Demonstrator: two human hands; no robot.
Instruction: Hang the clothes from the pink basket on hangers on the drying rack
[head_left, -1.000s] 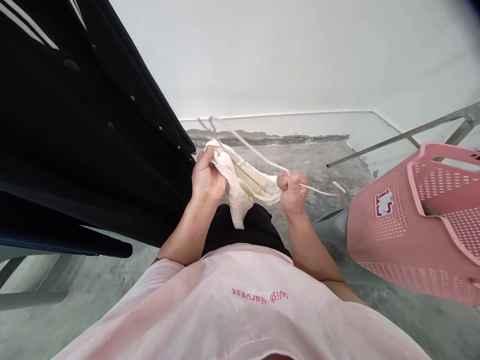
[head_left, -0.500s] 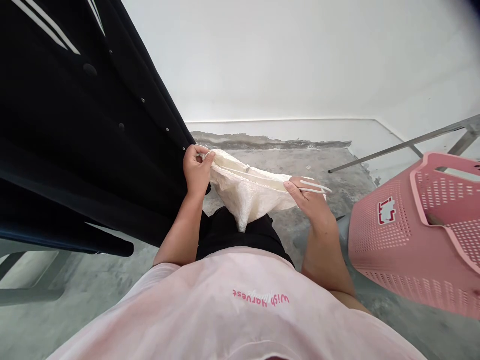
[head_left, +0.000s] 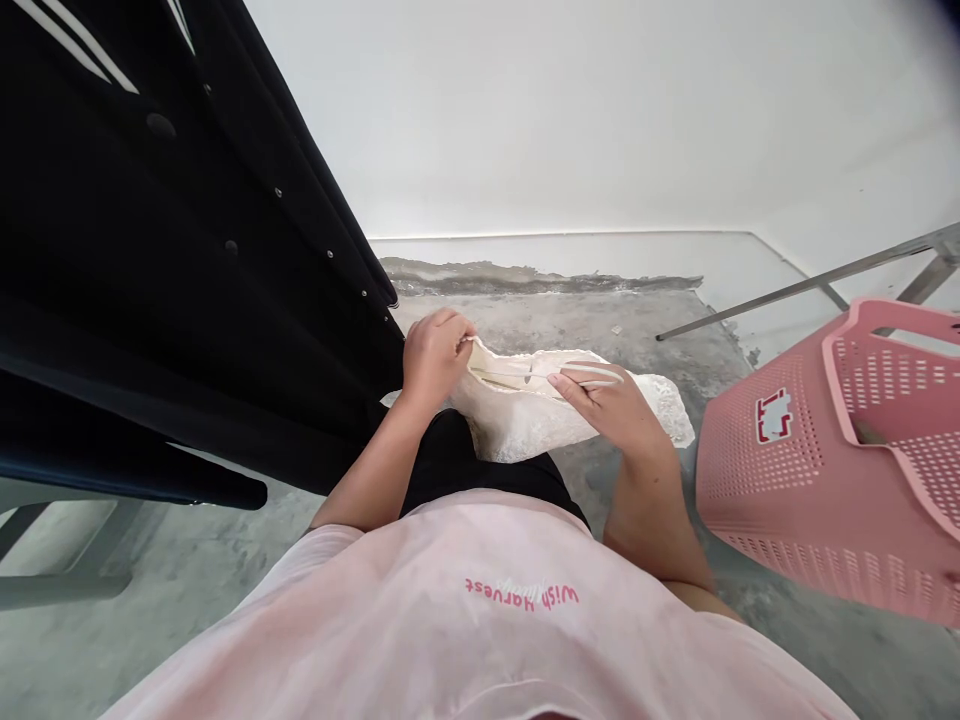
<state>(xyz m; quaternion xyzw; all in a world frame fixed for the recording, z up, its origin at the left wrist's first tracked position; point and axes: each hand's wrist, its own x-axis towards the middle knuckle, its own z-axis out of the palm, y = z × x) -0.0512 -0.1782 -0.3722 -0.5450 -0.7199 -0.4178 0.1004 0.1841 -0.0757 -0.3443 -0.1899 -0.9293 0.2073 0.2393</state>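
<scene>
A cream textured garment is stretched between my hands, in front of my lap. My left hand pinches its edge at the left end, fingers curled. My right hand grips the upper edge farther right, with a white hanger-like loop over or between its fingers. A thin pale strip runs across the garment's opening between the two hands. Past my right hand, a lacy end of the cloth sticks out to the right.
Black garments with snaps hang at the left. A pink perforated basket stands at the right beside a metal leg. A white wall rises ahead, above the grey concrete floor.
My left hand has moved right and slightly down, closer to my right hand. The garment's opening has widened, and its lacy end now extends past my right hand.
</scene>
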